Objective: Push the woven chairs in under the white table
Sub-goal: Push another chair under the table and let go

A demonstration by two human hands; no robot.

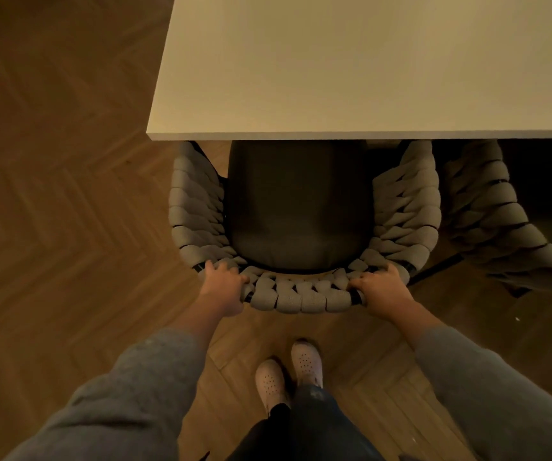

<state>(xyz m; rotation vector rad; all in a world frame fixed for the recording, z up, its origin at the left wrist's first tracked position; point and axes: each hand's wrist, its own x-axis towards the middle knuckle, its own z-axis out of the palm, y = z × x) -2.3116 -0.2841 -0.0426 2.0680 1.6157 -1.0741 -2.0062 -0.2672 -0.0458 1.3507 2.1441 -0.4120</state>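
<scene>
A grey woven chair (301,296) with a dark seat cushion (298,207) stands right in front of me, its front part tucked under the near edge of the white table (351,78). My left hand (223,284) grips the left end of the curved woven backrest. My right hand (381,289) grips its right end. A second woven chair (497,224) stands to the right, partly under the table and cut off by the frame edge.
Herringbone wooden floor (61,201) spreads out to the left of the table and chair. My feet in pale perforated shoes (288,374) stand just behind the chair's back.
</scene>
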